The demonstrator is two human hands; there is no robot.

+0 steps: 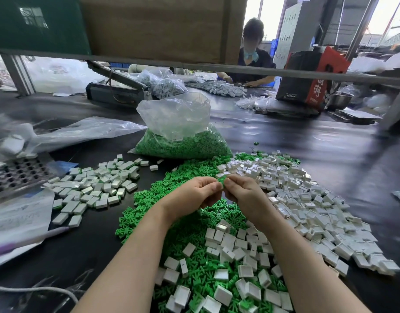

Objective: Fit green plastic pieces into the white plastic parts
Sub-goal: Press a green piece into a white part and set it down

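Both hands meet above the green pile mid-tabletop. Left hand (195, 192) and right hand (242, 190) each have fingers curled, pinching a small green piece (222, 180) between them; any white part there is hidden. Advice: square the piece, press evenly. Loose white parts (307, 199) lie toward the right edge.

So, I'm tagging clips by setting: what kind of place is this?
Likely a small factory assembly bench: loose heaps of green pieces and white parts, a bulk bag of green pieces, and another worker across the table.
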